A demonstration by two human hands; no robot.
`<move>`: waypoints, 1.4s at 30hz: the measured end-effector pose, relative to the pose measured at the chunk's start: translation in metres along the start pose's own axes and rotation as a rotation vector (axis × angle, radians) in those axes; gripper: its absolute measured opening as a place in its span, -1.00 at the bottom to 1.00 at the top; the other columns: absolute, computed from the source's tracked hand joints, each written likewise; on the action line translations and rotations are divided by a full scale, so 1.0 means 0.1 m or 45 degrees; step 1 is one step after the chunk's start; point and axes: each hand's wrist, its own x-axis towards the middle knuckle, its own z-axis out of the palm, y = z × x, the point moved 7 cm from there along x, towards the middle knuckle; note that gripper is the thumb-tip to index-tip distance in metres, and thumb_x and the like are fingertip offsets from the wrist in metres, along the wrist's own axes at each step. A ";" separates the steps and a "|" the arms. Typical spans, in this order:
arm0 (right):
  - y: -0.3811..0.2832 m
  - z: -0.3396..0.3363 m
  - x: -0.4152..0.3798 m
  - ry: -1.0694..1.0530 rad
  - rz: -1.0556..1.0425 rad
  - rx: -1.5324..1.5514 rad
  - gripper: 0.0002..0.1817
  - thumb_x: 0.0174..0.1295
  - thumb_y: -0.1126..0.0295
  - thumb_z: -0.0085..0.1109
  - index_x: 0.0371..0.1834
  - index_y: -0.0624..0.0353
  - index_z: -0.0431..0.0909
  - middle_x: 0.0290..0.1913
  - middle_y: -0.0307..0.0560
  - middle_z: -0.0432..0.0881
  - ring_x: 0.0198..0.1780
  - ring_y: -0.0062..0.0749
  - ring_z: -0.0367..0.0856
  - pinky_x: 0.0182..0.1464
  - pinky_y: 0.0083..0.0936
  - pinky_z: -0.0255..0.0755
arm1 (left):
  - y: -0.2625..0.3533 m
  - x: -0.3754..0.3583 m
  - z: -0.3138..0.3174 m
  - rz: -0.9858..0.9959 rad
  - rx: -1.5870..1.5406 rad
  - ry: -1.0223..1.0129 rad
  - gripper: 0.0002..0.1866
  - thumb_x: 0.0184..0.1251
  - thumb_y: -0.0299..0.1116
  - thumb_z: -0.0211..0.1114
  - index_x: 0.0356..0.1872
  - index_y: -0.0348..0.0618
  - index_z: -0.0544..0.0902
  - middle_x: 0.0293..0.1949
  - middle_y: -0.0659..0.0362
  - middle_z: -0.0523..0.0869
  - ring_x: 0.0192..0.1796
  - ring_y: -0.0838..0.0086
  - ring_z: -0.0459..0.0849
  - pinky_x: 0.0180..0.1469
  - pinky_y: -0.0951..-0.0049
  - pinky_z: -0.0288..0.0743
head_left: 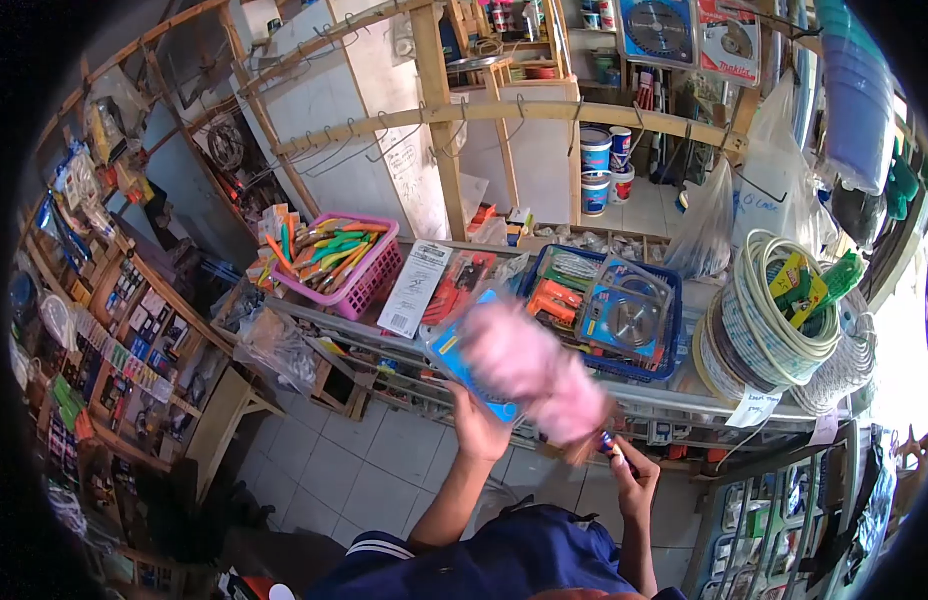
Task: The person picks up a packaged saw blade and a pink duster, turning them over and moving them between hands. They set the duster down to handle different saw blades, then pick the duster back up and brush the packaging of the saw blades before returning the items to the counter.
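My left hand (pixel 481 428) grips a flat blue package (pixel 450 352) by its lower edge, holding it tilted over the front of the counter. Most of the package's face is hidden behind a fluffy pink duster (pixel 529 365), blurred by motion. My right hand (pixel 634 472) is closed around the duster's dark handle (pixel 610 446). The pink head lies across the package; whether it touches cannot be made out. Just beyond are red packaged items (pixel 460 285), a white printed card (pixel 416 288) and a dark blue tray (pixel 670 345) with a packaged saw blade (pixel 629 310).
On the counter's left stands a pink basket (pixel 369 278) of colourful handled items. Coiled hose (pixel 734 335) and rope (pixel 852 345) stand at the right. A wooden rail (pixel 384 122) with wire hooks crosses above the counter. Stocked shelves (pixel 134 345) line the left wall.
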 end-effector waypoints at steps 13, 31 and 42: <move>-0.05 0.27 0.00 -0.040 0.019 -0.023 -0.60 0.18 0.39 0.33 0.07 0.36 0.65 -0.08 0.02 0.76 -0.06 -0.50 0.65 0.07 -0.59 0.43 | -0.12 -0.06 -0.12 -0.014 -0.041 0.024 -0.24 0.44 0.31 -0.11 0.44 -0.02 0.27 0.32 0.18 0.47 0.33 0.28 0.46 0.38 0.09 0.30; 0.23 0.01 0.20 -0.114 -0.034 -0.080 -0.56 0.24 0.34 0.22 0.15 0.35 0.61 -0.37 -0.36 0.57 -0.39 -0.73 0.39 -0.34 -0.71 0.25 | -0.23 -0.08 -0.44 -0.033 0.073 0.125 -0.26 0.48 0.31 -0.19 0.48 0.05 0.21 0.37 0.19 0.42 0.37 0.24 0.43 0.36 0.01 0.35; 0.18 -0.10 0.13 -0.111 0.109 0.045 -0.58 0.25 0.32 0.29 0.12 0.34 0.63 -0.22 -0.25 0.67 -0.27 -0.66 0.50 -0.23 -0.68 0.35 | -0.18 -0.06 -0.36 -0.093 -0.213 0.030 -0.31 0.50 0.27 -0.17 0.47 0.08 0.23 0.37 0.15 0.41 0.39 0.20 0.40 0.37 -0.14 0.31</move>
